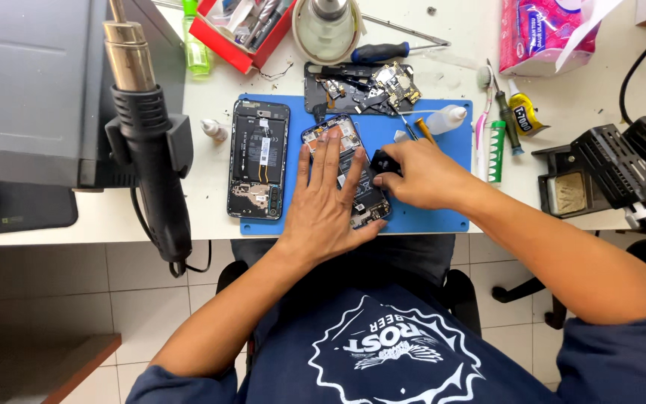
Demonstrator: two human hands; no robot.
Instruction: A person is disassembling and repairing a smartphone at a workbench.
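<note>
Two opened phones are laid on a blue work mat [443, 213]. At far left, a hot-air gun [147, 150] is hung in its holder at the desk edge. On the mat's left part, an opened phone with its battery exposed [259, 159] is left untouched. Just beside it, a second opened phone [349, 161] is pinned flat under the left hand [328, 202], fingers spread and pressed down across its middle. At that phone's right edge, a small black part [384, 160] is pinched by the right hand [424, 176], fingertips drawn together around it. Behind, a removed circuit board [394, 82] is seen. Further right, a toothbrush [480, 123] is laid partly on the mat.
</note>
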